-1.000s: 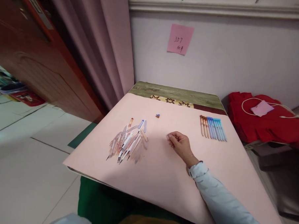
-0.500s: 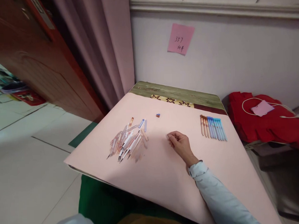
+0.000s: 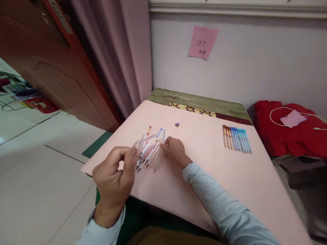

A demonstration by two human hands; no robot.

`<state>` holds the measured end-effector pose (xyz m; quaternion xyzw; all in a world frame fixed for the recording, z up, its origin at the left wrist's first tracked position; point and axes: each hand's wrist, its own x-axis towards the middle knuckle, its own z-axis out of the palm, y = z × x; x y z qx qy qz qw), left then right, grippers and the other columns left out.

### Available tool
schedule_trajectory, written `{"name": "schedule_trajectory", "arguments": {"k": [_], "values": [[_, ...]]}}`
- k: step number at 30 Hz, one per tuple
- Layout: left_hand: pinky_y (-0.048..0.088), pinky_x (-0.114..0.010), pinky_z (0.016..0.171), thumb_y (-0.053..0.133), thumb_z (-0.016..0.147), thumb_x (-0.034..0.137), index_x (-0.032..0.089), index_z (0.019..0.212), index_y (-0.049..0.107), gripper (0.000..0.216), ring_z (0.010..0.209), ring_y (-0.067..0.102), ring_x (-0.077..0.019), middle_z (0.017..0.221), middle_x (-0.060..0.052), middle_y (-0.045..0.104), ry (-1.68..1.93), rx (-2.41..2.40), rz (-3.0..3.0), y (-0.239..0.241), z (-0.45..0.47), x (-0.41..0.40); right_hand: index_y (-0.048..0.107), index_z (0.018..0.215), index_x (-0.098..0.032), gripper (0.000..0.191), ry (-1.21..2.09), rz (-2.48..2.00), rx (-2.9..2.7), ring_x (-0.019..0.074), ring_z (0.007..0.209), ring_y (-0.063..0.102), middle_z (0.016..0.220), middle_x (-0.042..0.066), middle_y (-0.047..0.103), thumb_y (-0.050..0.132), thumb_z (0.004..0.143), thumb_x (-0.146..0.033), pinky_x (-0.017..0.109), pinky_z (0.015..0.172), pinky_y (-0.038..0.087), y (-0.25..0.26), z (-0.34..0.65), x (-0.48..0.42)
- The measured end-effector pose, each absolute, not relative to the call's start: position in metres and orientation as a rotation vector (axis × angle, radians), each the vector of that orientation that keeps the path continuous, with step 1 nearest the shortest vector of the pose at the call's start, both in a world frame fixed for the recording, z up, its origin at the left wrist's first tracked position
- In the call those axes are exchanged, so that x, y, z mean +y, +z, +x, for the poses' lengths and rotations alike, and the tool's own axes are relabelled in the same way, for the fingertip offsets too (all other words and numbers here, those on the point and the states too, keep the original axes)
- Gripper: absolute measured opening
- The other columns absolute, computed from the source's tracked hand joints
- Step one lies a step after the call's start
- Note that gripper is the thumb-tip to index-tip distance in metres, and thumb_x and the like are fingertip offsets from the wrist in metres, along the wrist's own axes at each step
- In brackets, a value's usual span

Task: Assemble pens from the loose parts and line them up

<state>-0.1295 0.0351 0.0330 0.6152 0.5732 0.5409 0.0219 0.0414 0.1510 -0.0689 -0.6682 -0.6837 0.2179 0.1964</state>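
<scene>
A loose pile of pen parts [image 3: 147,152] lies on the left of the pink-topped table. White refills with dark tips and clear and tinted barrels cross one another in it. My right hand [image 3: 176,151] is at the pile's right edge, thumb and forefinger pinched on a pale pen barrel [image 3: 160,141]. In front of the pile, my left hand [image 3: 115,177] is raised with its fingers curled and thumb against forefinger; whatever lies between them is hidden. Small blue and brown pieces [image 3: 177,124] lie behind the pile. Brown, blue and turquoise pens [image 3: 237,139] form a neat row at the right.
The pink table surface [image 3: 206,178] ends at a green patterned strip [image 3: 195,99] against the wall. A red cloth [image 3: 277,132] with a white cord and pink paper covers something to the right. A curtain [image 3: 117,48] and a wooden door [image 3: 66,76] stand at the left.
My right hand has moved left from the middle of the table to the pile. My left hand has risen into view beside the pile. The view has shifted slightly.
</scene>
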Motion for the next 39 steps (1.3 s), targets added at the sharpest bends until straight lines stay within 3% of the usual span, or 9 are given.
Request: {"name": "schedule_trajectory", "arguments": {"k": [3, 8, 11, 15, 21, 25, 29, 35, 39], "values": [[0.041, -0.027, 0.054, 0.059, 0.091, 0.031, 0.021, 0.063, 0.056, 0.030, 0.052, 0.050, -0.0117, 0.055, 0.004, 0.055, 1.599, 1.705, 1.759, 0.024, -0.140, 0.050, 0.071, 0.087, -0.019, 0.022, 0.588, -1.924, -1.933, 0.0214, 0.081, 0.066, 0.086, 0.009, 0.074, 0.061, 0.086, -0.038, 0.027, 0.066, 0.043, -0.070, 0.036, 0.154], [0.038, -0.029, 0.052, 0.060, 0.087, 0.038, 0.024, 0.066, 0.056, 0.026, 0.050, 0.048, -0.0146, 0.053, 0.004, 0.053, 1.426, 1.651, 1.519, -0.007, -0.154, 0.074, 0.072, 0.081, -0.017, 0.018, 0.560, -2.000, -1.978, 0.0221, 0.082, 0.067, 0.085, 0.013, 0.074, 0.059, 0.083, -0.028, 0.027, 0.067, 0.044, -0.062, 0.034, 0.158], [0.039, -0.028, 0.055, 0.064, 0.081, 0.035, 0.025, 0.074, 0.064, 0.012, 0.055, 0.051, -0.0159, 0.060, 0.003, 0.058, 1.297, 1.755, 1.567, -0.024, -0.151, 0.096, 0.074, 0.088, -0.014, 0.019, 0.503, -2.036, -2.039, 0.0229, 0.084, 0.068, 0.090, 0.016, 0.074, 0.059, 0.080, -0.022, 0.028, 0.068, 0.045, -0.057, 0.028, 0.162], [0.042, -0.028, 0.065, 0.066, 0.075, 0.025, 0.022, 0.072, 0.068, 0.005, 0.070, 0.059, -0.0171, 0.074, -0.001, 0.066, 0.998, 1.887, 1.867, -0.031, -0.137, 0.135, 0.075, 0.084, -0.009, 0.019, 0.453, -1.988, -2.050, 0.0237, 0.079, 0.067, 0.085, 0.018, 0.073, 0.059, 0.076, -0.017, 0.029, 0.065, 0.042, -0.052, 0.025, 0.162], [0.045, -0.029, 0.073, 0.063, 0.077, 0.022, 0.021, 0.077, 0.072, 0.009, 0.084, 0.062, -0.0196, 0.091, -0.006, 0.069, 0.587, 1.988, 2.056, -0.032, -0.110, 0.189, 0.070, 0.066, -0.018, 0.021, 0.494, -1.870, -1.921, 0.0182, 0.066, 0.062, 0.069, 0.009, 0.071, 0.058, 0.080, -0.027, 0.027, 0.060, 0.038, -0.052, 0.071, 0.141], [0.047, -0.030, 0.079, 0.063, 0.073, 0.016, 0.023, 0.086, 0.075, 0.019, 0.096, 0.063, -0.0227, 0.102, -0.008, 0.071, 0.380, 1.952, 2.081, -0.038, -0.094, 0.222, 0.067, 0.068, -0.018, 0.024, 0.759, -1.689, -1.547, 0.0150, 0.053, 0.057, 0.061, 0.004, 0.067, 0.059, 0.080, -0.038, 0.025, 0.053, 0.039, -0.074, 0.115, 0.129], [0.047, -0.034, 0.086, 0.071, 0.059, 0.010, 0.021, 0.083, 0.075, 0.027, 0.103, 0.063, -0.0281, 0.104, -0.011, 0.072, 0.236, 1.912, 2.066, -0.041, -0.079, 0.249, 0.065, 0.072, -0.018, 0.031, 0.943, -1.493, -1.169, 0.0129, 0.046, 0.049, 0.053, 0.000, 0.059, 0.061, 0.079, -0.048, 0.024, 0.046, 0.036, -0.099, 0.138, 0.127], [0.045, -0.045, 0.094, 0.078, 0.053, 0.013, 0.016, 0.074, 0.070, 0.023, 0.113, 0.060, -0.0392, 0.102, -0.022, 0.071, 0.182, 1.975, 1.973, -0.046, -0.064, 0.271, 0.062, 0.073, -0.019, 0.030, 0.991, -1.380, -1.146, 0.0126, 0.049, 0.049, 0.055, -0.002, 0.056, 0.064, 0.079, -0.048, 0.024, 0.049, 0.038, -0.107, 0.143, 0.132], [0.039, -0.048, 0.102, 0.080, 0.056, 0.016, 0.011, 0.073, 0.066, 0.022, 0.119, 0.056, -0.0400, 0.101, -0.026, 0.069, 0.306, 2.008, 1.923, -0.052, -0.056, 0.275, 0.061, 0.073, -0.019, 0.028, 1.023, -1.349, -1.159, 0.0124, 0.051, 0.050, 0.057, -0.003, 0.056, 0.064, 0.081, -0.047, 0.023, 0.049, 0.038, -0.106, 0.145, 0.133]]}}
